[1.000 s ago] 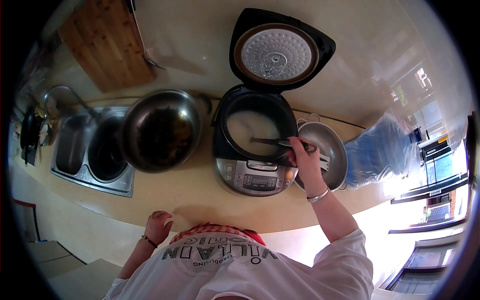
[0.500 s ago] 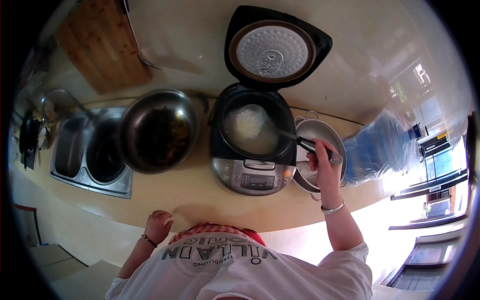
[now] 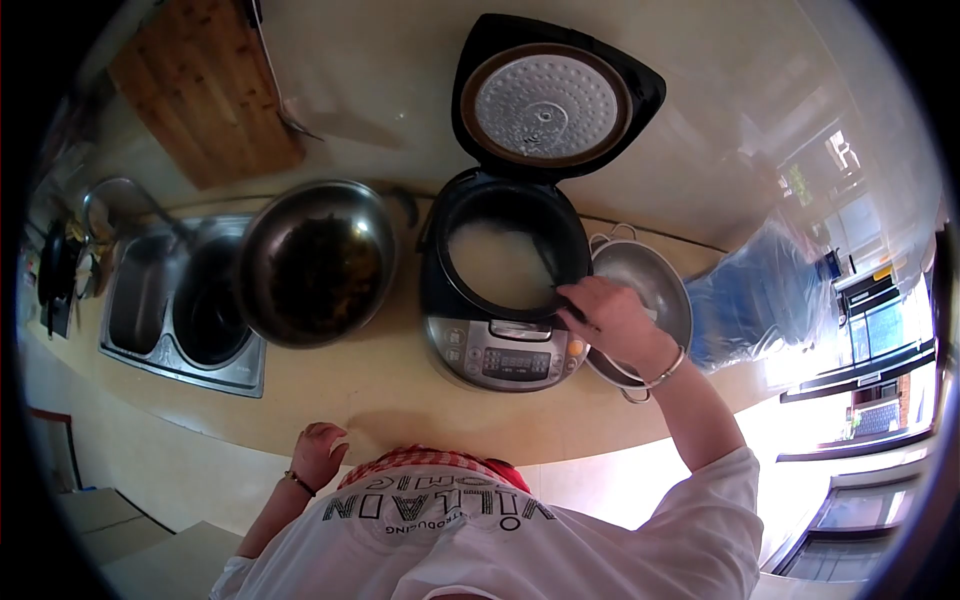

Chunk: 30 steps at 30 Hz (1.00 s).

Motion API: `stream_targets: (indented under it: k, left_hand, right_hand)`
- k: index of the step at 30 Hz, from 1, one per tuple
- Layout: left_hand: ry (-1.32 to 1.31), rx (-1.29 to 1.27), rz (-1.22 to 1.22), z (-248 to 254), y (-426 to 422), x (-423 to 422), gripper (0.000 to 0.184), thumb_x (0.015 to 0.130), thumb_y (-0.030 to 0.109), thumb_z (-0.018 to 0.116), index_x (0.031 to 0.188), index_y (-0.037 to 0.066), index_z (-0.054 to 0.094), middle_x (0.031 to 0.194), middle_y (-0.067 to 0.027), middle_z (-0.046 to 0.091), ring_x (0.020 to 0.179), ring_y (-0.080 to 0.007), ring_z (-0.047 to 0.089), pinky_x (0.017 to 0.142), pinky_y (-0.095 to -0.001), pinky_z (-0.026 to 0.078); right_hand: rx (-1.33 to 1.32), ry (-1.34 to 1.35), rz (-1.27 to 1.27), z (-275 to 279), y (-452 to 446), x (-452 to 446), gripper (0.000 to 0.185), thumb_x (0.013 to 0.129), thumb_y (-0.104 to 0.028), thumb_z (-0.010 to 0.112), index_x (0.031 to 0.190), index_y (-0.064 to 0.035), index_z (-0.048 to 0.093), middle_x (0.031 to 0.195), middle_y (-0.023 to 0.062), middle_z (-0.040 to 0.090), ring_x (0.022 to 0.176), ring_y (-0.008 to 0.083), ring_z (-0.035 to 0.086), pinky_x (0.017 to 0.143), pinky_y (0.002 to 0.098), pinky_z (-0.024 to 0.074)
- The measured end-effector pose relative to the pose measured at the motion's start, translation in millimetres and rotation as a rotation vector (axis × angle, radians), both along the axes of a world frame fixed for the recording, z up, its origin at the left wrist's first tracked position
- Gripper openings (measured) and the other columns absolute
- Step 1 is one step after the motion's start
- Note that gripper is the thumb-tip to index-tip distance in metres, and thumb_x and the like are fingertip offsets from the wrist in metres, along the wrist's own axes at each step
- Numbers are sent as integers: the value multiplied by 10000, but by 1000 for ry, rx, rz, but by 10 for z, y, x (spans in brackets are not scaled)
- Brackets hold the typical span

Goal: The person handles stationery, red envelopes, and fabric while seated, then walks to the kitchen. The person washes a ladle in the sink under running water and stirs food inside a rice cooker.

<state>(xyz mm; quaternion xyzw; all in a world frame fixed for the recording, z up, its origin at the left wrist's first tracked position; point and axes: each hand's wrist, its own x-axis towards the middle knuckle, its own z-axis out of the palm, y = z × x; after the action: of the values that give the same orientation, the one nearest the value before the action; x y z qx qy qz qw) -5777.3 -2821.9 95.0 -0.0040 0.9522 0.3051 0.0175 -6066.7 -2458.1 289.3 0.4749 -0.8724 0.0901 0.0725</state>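
An open rice cooker (image 3: 515, 350) holds pale, cloudy liquid (image 3: 500, 262) with whitish matter in it. At the right front of its rim, my right hand (image 3: 605, 315) is closed on the dark handle of a ladle, most of which is hidden by the hand and the pot's edge. My left hand (image 3: 318, 450) rests near the counter's front edge, holding nothing, its fingers loosely curled with the thumb apart. The cooker's lid (image 3: 548, 105) stands raised behind the pot.
A metal pan (image 3: 262, 300) with dark contents stands left of the cooker, by a double sink (image 3: 140, 300). To the right are a metal colander-like pot (image 3: 665, 280) and a blue item in clear plastic (image 3: 750, 310). A wooden board (image 3: 205, 90) leans on the wall.
My right hand moved right with the ladle, then back left to the cooker's rim. The pale lump seen in the liquid half a second ago no longer shows. My left hand stayed put.
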Motion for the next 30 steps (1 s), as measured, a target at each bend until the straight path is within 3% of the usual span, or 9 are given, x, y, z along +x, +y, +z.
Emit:
stream_targets:
  k: [7,12,15,19,21,23,25,28,30]
  left_hand:
    - [-7,15,-6,-29,12,-12,176,706,102,666,867,65,604,903,-107,614,891,-308,562,791,-406,459]
    - [11,4,-3,-31,9,-26,179,708,107,667,870,66,602,900,-107,612,893,-306,561,798,-404,456]
    - [10,-7,2,3,-9,-5,181,711,112,666,875,68,601,902,-106,611,896,-305,560,800,-404,455]
    - [45,-17,7,-17,-21,44,169,722,128,656,873,72,604,895,-104,612,884,-306,562,799,-405,454]
    - [40,-21,-25,-117,-47,10,164,709,154,638,850,76,606,857,-112,610,872,-305,567,777,-415,458]
    - [35,-47,-71,-228,-38,14,152,698,160,635,821,76,608,831,-124,612,837,-317,576,753,-420,470]
    - [-44,-50,-33,-140,39,5,178,712,173,631,868,89,616,883,-118,615,891,-305,564,785,-419,456]
    - [-71,-55,48,-93,105,50,192,742,196,624,905,93,612,944,-106,604,940,-290,551,821,-412,439]
    - [-71,-54,84,-59,131,87,194,761,208,618,915,91,606,976,-100,594,960,-284,545,837,-408,430]
  right_hand:
    - [-407,-417,-328,218,77,142,150,802,-142,609,862,-5,611,645,116,597,567,193,585,564,285,474]
    - [-895,-967,-839,71,-7,194,154,833,-160,598,859,-9,616,624,17,572,532,81,533,477,208,413]
    - [-1061,-981,-895,-44,-30,184,170,860,-169,562,888,-11,618,641,42,571,489,44,475,420,186,344]
    - [-1046,-924,-835,13,-30,257,164,860,-150,572,937,-13,617,675,48,588,522,48,507,444,173,354]
    - [-969,-737,-630,52,-64,314,176,816,-94,633,976,-22,616,764,86,613,632,112,563,557,219,440]
    - [-591,-213,-320,-52,23,257,224,791,-33,633,1014,-18,608,853,132,614,722,194,587,634,280,465]
    - [-382,-156,-291,31,-36,333,241,761,-19,627,999,1,598,873,191,595,767,333,590,678,357,472]
    - [-320,-127,-237,28,-77,350,210,782,-44,591,984,14,586,874,220,587,784,394,568,686,407,457]
    - [-421,-256,-313,-39,-63,327,164,809,-69,587,945,21,589,740,158,589,696,272,589,628,344,454]
